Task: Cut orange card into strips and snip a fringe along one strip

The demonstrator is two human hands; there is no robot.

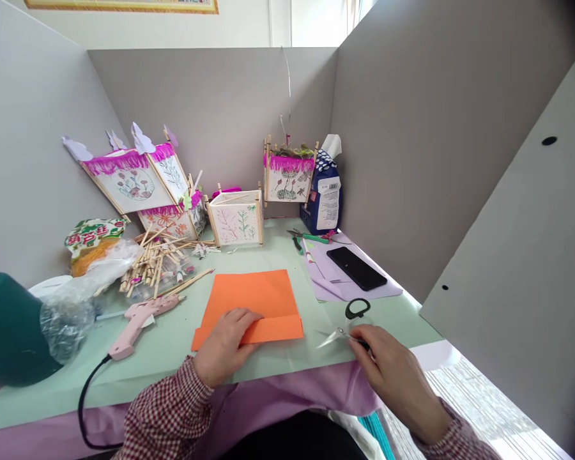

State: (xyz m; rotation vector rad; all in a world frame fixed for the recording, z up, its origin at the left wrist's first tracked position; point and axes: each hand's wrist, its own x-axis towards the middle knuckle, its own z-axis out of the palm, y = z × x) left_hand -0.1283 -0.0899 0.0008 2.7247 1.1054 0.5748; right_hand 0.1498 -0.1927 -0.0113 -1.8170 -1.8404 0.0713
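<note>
My left hand (224, 345) presses on the folded lower edge of an orange paper sheet (249, 300), which lies on the pale green tabletop (172, 358). A narrow folded flap runs along the sheet's near side, and my thumb lies close to its crease. To the right, my right hand (395, 380) pinches a pair of black-handled scissors (347, 326) near their pivot. Their steel blades point left toward the paper, apart from it. One black finger loop stands up beyond my fingers.
A pink glue gun (141, 319) with a black cord lies left of the paper, near loose wooden sticks (158, 265). Paper lanterns (134, 182) stand behind. A black phone (357, 268) rests on lilac paper (354, 284). Grey partitions (211, 108) surround the table.
</note>
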